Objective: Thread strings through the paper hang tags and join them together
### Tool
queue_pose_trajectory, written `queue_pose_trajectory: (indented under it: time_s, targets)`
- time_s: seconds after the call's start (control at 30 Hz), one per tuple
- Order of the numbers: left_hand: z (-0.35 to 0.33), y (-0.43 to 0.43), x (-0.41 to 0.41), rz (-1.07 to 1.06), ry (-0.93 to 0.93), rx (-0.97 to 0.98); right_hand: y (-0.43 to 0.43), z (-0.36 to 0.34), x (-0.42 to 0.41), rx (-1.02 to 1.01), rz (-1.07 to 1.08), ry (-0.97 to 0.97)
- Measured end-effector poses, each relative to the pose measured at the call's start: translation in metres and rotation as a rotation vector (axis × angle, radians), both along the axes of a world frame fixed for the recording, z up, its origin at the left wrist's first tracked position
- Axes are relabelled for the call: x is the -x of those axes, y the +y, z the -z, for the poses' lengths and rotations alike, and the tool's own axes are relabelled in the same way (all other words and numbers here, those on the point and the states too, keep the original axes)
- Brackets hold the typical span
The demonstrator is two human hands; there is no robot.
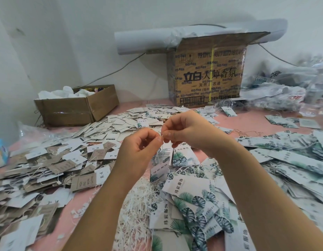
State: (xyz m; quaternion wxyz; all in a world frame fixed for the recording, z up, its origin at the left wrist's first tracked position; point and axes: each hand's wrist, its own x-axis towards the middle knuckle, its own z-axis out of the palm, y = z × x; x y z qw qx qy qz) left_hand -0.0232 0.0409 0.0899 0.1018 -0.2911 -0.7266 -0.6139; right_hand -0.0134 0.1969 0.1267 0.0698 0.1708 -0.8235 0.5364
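Both hands are raised over the pink worktop (247, 122), their fingertips meeting. The left hand (139, 145) and right hand (186, 131) each have the grip pinched, thumb against forefinger, on a fine white string (162, 142). It is too thin to trace fully. A leaf-printed hang tag (159, 169) hangs tilted just below the fingertips, apparently already threaded.

The step in hand looks like joining the string's ends. To do it well, keep both pinches close to the ends and the string lightly taut. Let the tag's weight hold the loop straight, and align the ends before pressing them together.

The heap of loose strings (139, 201) lies near the wrists. The leaf-printed tags (202, 200) are spread to the right and the brown and white tags (57, 165) to the left.
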Motion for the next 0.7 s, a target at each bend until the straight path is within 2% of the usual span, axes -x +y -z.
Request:
queue_pose_trajectory:
  time_s: [0.23,0.7]
  targets:
    - [-0.003,-0.006,-0.001,0.000,0.026,0.075,-0.001,0.001,-0.001,0.083,-0.034,-0.045]
    - [-0.004,-0.003,0.002,-0.094,-0.021,-0.120,-0.013,0.006,0.002,0.300,-0.139,-0.059]
